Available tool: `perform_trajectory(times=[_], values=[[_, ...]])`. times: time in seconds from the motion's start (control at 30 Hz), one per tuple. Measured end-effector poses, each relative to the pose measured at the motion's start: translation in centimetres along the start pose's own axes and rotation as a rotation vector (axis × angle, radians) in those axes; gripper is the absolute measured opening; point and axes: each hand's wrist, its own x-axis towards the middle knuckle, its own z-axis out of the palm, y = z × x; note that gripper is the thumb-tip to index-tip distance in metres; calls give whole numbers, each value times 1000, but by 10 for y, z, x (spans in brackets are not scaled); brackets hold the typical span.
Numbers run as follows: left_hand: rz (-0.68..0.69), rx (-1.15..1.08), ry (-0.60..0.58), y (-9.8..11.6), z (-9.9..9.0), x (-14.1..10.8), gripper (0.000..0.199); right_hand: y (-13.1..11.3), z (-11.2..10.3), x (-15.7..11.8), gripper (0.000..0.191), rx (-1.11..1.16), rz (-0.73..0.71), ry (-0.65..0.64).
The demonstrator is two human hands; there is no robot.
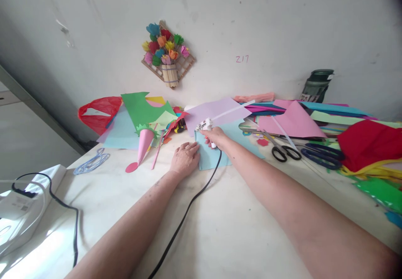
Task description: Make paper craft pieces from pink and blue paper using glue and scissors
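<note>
Crowded all round, the table (220,229) holds loose coloured paper sheets (292,120), two pairs of scissors (284,150) to the right, a pink paper cone (143,144) to the left and a dark bottle (316,85) by the wall. At the middle, the right hand (216,137) is wrapped tight around a white glue gun (205,125), nozzle over the top edge of a light blue sheet (213,153). The left hand (186,157) lies flat, fingers spread, pressing that sheet's left edge. A black cord (185,216) trails back between the forearms. The gun's tip is too small to make out.

Glue gun (205,125) over blue paper (216,153)
</note>
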Motion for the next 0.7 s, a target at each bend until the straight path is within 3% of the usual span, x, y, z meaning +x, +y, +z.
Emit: perform_trajectory(times=[0.7], values=[[-5,-8,-7,1,-1,0,42,-4,2,7,30,-11,40,26]])
